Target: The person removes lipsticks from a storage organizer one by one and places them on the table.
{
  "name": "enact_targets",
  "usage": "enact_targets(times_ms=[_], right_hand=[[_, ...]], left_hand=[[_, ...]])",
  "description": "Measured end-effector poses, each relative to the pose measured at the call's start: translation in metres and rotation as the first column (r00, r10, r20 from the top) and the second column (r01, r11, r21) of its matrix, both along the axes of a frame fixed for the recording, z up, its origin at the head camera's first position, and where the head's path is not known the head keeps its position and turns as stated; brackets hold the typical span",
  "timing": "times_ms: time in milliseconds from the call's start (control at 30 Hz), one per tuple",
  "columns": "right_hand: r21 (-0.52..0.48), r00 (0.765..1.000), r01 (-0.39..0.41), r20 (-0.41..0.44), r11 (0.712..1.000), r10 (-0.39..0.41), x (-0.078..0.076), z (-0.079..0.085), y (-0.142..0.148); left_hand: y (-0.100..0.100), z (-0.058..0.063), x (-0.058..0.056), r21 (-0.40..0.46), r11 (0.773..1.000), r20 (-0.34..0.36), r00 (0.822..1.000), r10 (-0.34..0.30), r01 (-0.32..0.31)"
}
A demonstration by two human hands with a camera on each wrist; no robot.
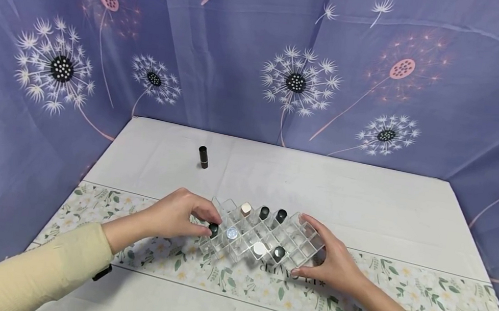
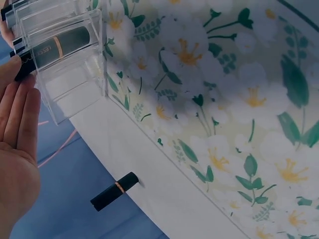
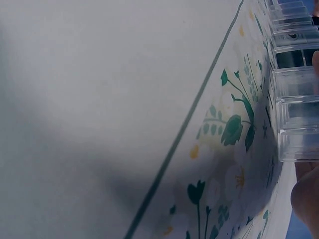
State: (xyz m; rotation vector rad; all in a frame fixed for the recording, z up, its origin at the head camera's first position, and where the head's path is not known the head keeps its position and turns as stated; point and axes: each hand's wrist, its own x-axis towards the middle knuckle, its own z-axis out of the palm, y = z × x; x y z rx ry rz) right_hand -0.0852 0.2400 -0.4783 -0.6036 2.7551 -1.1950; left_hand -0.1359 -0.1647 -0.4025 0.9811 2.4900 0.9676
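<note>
A clear lipstick organizer [image 1: 247, 237] with diamond-shaped compartments stands in the middle of the table, several capped tubes upright in it. My left hand [image 1: 178, 214] is at its left end, thumb and fingertips pinching the top of a black lipstick [image 1: 213, 230]. In the left wrist view that lipstick [image 2: 57, 47] shows a gold band, its lower part inside a compartment. My right hand [image 1: 334, 260] grips the organizer's right end between thumb and fingers. Other tubes in it include a silvery glittering cap [image 1: 232, 233], a white cap [image 1: 259, 249] and a beige cap [image 1: 245, 209].
Another black lipstick [image 1: 203, 157] stands on the white tablecloth [image 1: 320, 184] behind the organizer, toward the left. A floral runner [image 1: 244, 283] crosses the table under the organizer. Purple dandelion-print curtains [image 1: 241, 62] hang behind and at both sides.
</note>
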Motion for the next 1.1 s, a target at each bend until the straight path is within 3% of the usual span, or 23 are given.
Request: enact_targets(times_ms=[367, 700, 900, 1100], right_hand=[[-0.008, 1.000, -0.004, -0.004, 1.000, 0.004, 0.000, 0.000, 0.000], [-0.014, 1.000, 0.000, 0.000, 1.000, 0.000, 0.000, 0.000, 0.000], [-0.014, 1.000, -0.003, -0.004, 1.000, 0.003, 0.000, -0.001, -0.001], [-0.016, 1.000, 0.004, 0.007, 1.000, -0.004, 0.000, 0.000, -0.001]], left_hand=[[0.000, 0.020, -0.002, -0.001, 1.000, -0.003, 1.000, 0.021, -0.021], [0.004, 0.044, -0.008, 0.045, 0.999, 0.021, 1.000, -0.004, 0.003], [0.004, 0.059, -0.012, 0.053, 0.998, -0.005, 1.000, -0.022, 0.022], [0.005, 0.067, -0.018, 0.049, 0.999, -0.052, 0.999, 0.002, 0.000]])
